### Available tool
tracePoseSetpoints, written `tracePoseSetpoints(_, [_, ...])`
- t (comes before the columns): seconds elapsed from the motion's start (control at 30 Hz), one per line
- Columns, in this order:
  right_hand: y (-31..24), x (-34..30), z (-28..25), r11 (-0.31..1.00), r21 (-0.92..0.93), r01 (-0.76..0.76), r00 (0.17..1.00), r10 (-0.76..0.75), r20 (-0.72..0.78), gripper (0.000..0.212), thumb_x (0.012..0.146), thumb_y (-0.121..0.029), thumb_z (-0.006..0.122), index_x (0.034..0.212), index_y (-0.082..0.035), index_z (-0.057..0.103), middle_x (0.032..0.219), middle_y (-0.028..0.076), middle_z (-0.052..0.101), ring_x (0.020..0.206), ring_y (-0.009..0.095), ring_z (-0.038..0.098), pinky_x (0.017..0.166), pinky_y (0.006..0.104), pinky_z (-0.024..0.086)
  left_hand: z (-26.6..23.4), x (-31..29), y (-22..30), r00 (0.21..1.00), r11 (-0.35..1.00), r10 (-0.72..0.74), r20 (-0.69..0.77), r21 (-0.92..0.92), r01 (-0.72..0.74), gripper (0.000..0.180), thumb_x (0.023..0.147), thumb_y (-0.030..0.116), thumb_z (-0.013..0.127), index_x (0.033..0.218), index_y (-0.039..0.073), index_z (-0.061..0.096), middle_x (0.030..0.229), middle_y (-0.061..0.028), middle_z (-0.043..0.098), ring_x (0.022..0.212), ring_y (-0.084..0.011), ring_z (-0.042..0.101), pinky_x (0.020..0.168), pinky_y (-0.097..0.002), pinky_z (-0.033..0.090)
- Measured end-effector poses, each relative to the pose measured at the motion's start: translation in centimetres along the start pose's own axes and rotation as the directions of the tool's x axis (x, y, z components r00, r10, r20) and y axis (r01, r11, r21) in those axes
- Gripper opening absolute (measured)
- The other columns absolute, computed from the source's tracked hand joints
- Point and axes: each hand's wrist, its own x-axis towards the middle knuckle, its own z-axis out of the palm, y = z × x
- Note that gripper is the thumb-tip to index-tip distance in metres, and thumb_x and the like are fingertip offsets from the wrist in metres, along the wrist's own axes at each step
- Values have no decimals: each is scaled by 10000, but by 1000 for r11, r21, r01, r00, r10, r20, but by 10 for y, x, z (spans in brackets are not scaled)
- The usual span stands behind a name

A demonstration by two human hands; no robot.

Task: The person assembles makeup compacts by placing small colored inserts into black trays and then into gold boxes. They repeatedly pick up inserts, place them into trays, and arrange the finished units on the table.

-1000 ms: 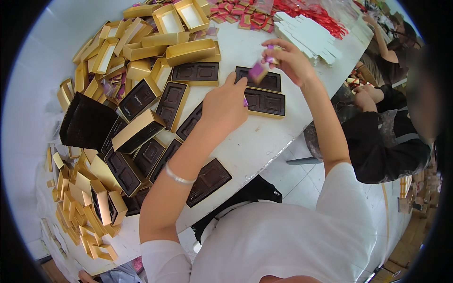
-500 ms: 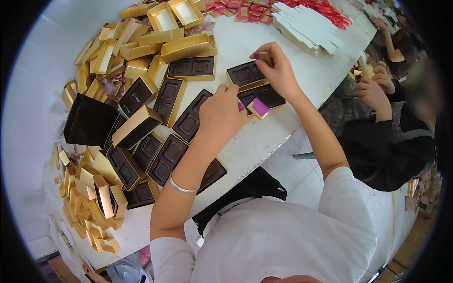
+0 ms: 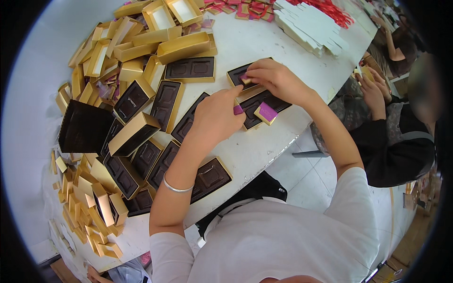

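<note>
A: Where is the small block (image 3: 245,79), the purple and gold one?

B: It is at the upper dark-lined box (image 3: 233,76), above the tray part. The right hand (image 3: 278,81) pinches it with the fingertips. I am not able to say whether the block touches the bottom of the tray.

A: And what does the left hand (image 3: 216,118) do?

B: Its back is toward us, and its index finger stretches to the edge of this same box, near the block. A purple piece (image 3: 238,110) shows beside its bent fingers, at the left end of the lower dark-lined box (image 3: 256,104). The palm is hidden, so I am not able to say if the hand grips this piece.

A: Is one more block near?

B: Yes, a loose block (image 3: 267,113) rests at the near edge of the lower box, apart from both hands.

A: What lies further out?

B: On the white table (image 3: 257,144), to the left, there are more dark-lined boxes (image 3: 166,104) and a heap of gold boxes (image 3: 184,48). At the far side I see pink pieces (image 3: 255,10), a white stack (image 3: 309,28) and red ribbons (image 3: 330,10). At the right sits a co-worker (image 3: 373,148) in dark clothes.
</note>
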Motion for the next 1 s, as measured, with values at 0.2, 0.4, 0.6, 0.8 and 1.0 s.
tracePoseSetpoints(0.2, [-28, 15, -11, 611, 599, -517, 818, 558, 138, 185, 928, -148, 533, 985, 8, 615, 884, 0, 614, 765, 77, 559, 708, 231, 471, -7, 4, -1, 952, 938, -101, -290, -346, -5, 348, 771, 259, 721, 1011, 36, 603, 662, -18, 529, 550, -84, 463, 517, -216, 388])
tracePoseSetpoints(0.4, [-51, 17, -7, 687, 635, -353, 926, 355, 131, 225, 858, -56, 610, 1079, -21, 586, 1046, 37, 567, 892, 89, 563, 717, 231, 488, -15, 6, -5, 977, 560, -206, 59, -811, 167, 348, 765, 296, 716, 918, 10, 591, 624, 22, 487, 543, -53, 460, 472, -195, 358])
tracePoseSetpoints(0.6, [-28, 16, -15, 985, 169, -17, 996, 31, -80, 381, 742, -23, 679, 1118, -39, 614, 1069, 111, 569, 917, 255, 567, 795, 316, 476, -18, 11, -8, 965, 371, -256, 61, -915, 156, 272, 766, 220, 685, 934, 21, 604, 671, -8, 498, 564, -109, 526, 484, -236, 396])
tracePoseSetpoints(0.8, [-4, 7, 6, 952, 185, -243, 970, 237, 53, 175, 746, -91, 707, 916, -63, 679, 997, 90, 504, 974, 226, 505, 854, 310, 419, 5, 9, -10, 968, 994, 83, -237, 87, -63, 363, 750, 199, 651, 1075, 45, 606, 961, -83, 575, 735, -230, 610, 697, -331, 486])
tracePoseSetpoints(1.0, [2, 11, 11, 975, 43, -219, 976, 219, 13, 150, 732, -123, 715, 871, -83, 676, 935, 75, 520, 902, 225, 517, 790, 313, 423, 8, 9, -9, 982, 997, 58, -181, 59, -48, 340, 734, 171, 631, 1040, 24, 633, 939, -105, 596, 759, -269, 613, 703, -354, 488])
